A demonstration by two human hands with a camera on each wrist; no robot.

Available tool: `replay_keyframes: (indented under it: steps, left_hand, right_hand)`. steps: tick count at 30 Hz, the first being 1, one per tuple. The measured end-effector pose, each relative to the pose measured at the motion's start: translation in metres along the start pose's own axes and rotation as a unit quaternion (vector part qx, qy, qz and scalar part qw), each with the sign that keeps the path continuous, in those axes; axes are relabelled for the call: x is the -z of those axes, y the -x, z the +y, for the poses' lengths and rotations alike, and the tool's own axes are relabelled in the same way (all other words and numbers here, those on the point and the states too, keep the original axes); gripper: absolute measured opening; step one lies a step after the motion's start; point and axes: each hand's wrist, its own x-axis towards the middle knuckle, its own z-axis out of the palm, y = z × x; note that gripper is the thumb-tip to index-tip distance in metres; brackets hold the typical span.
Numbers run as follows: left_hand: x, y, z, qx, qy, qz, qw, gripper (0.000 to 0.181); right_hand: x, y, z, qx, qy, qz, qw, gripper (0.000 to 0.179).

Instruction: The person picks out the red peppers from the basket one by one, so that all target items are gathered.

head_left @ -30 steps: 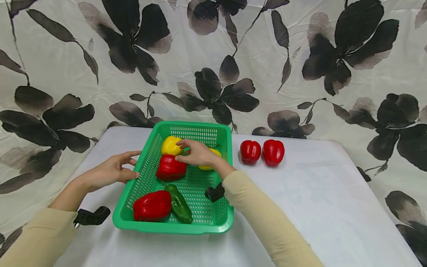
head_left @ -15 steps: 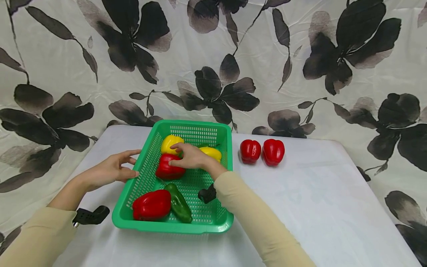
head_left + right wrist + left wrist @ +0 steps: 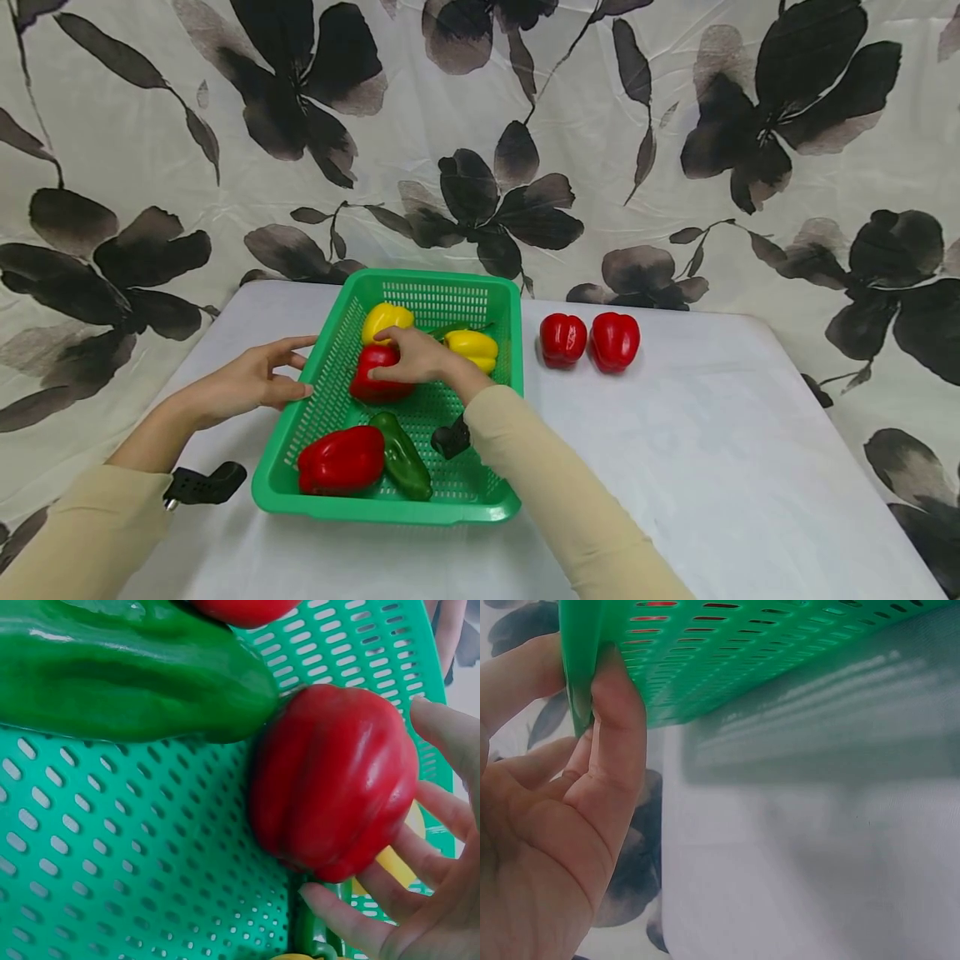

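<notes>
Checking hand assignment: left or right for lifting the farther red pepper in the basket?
Right, likely: the right hand reaches into the basket, fingers spread close beside that red pepper. The left hand is at the basket's left rim, away from the pepper.

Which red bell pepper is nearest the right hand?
The red bell pepper inside the green basket, midway along its left side, beside the right hand; another lies at the basket's near end, two on the table.

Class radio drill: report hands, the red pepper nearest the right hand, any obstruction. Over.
Left hand holding green basket by its rim. Right hand open at red pepper, not gripping. Red pepper inside basket; yellow pepper just beyond, might crowd the grasp.
</notes>
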Motion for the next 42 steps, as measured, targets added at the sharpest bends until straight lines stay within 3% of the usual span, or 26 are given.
replay_keyframes:
  steps: [10, 21, 27, 42]
  left_hand:
    - [0.000, -0.001, -0.001, -0.003, -0.001, 0.000, 1.0000, 0.079]
    - [0.000, 0.000, -0.001, -0.004, 0.004, -0.001, 1.0000, 0.079]
    - [0.000, 0.000, -0.001, -0.004, 0.002, 0.000, 1.0000, 0.080]
    - [0.000, 0.001, 0.000, 0.000, 0.005, -0.001, 1.0000, 0.080]
  right_hand:
    - [-0.006, 0.001, 0.000, -0.026, 0.002, -0.004, 0.9996, 0.064]
    - [-0.014, 0.002, -0.005, -0.046, 0.038, -0.010, 0.9982, 0.070]
    - [-0.016, 0.003, -0.005, -0.047, 0.061, 0.002, 0.9970, 0.071]
    - [-0.006, 0.004, -0.007, -0.015, 0.051, 0.001, 0.9986, 0.068]
